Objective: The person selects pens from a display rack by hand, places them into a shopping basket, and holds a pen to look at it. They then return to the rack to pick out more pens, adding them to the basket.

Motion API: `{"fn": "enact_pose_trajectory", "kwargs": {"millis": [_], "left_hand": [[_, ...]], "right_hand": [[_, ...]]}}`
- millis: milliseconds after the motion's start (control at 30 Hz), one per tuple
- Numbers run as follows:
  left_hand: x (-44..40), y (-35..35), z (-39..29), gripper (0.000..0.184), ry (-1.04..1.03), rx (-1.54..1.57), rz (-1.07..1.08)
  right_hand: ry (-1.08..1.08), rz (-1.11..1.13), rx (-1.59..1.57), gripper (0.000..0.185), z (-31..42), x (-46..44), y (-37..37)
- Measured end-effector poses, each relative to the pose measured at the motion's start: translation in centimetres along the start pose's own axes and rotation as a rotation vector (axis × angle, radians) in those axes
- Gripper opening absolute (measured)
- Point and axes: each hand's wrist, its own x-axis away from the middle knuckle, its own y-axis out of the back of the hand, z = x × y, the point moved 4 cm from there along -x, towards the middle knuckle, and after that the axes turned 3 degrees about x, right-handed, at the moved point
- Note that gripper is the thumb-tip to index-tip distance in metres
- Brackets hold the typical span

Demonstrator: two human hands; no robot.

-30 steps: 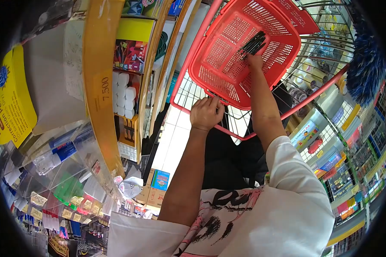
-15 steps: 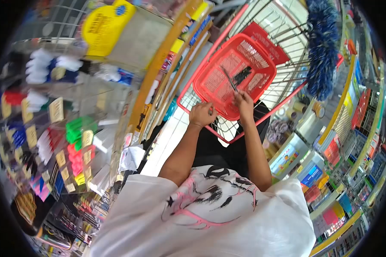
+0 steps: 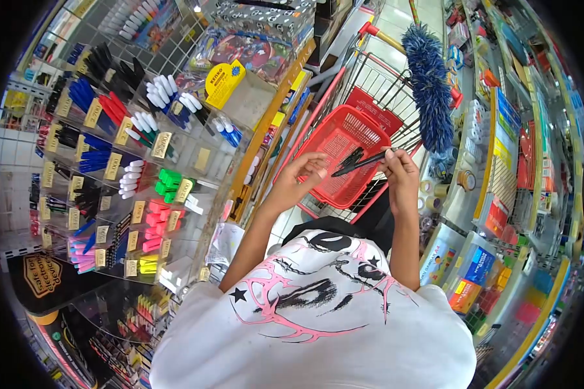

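My right hand holds a slim black pen near one end, between thumb and fingers. The pen slants down to the left across the red plastic basket. Several black pens lie loosely together on the basket's floor, partly behind the held one. To the left, my left hand hovers over the basket's near left side. Its thumb and fingers are apart, and nothing shows in them. The basket sits inside a wire shopping cart with red edging.
A blue fluffy duster stands at the cart's right side. On the left, a clear display rack holds pens, markers and highlighters with price tags. A yellow sign rises behind it. Stocked shelves line the right side.
My left hand has opened and shifted left. My right hand has moved right with the pen, which now points left and slightly down rather than up. The view has shifted and sharpened.
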Motion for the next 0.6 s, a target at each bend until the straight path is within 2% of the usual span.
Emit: {"fn": "enact_pose_trajectory", "kwargs": {"millis": [33, 200, 267, 367, 533, 600], "left_hand": [[0.4, -0.2, -1.2, 0.037, 0.021, 0.062, -0.016], [2.3, -1.1, -3.1, 0.035, -0.055, -0.001, -0.039], [3.3, -1.1, -3.8, 0.032, -0.088, 0.085, -0.096], [5.1, -0.5, -4.4, 0.031, -0.116, 0.03, -0.191], [7.6, 1.1, -4.6, 0.027, -0.205, -0.027, -0.375], [8.2, 1.4, -4.6, 0.025, -0.21, -0.006, -0.431]], "right_hand": [[0.01, 0.002, -0.009, 0.007, 0.5, 0.3, -0.7], [0.003, 0.121, -0.056, 0.009, 1.4, 1.2, -4.0], [-0.003, 0.121, -0.046, 0.009, 1.4, 1.5, -4.9], [0.07, 0.159, -0.023, 0.013, 1.0, 1.7, -6.2], [0.037, 0.198, -0.103, 0.014, 0.9, 2.5, -9.4], [0.167, 0.183, 0.041, 0.026, 1.5, 3.0, -10.5]]}}
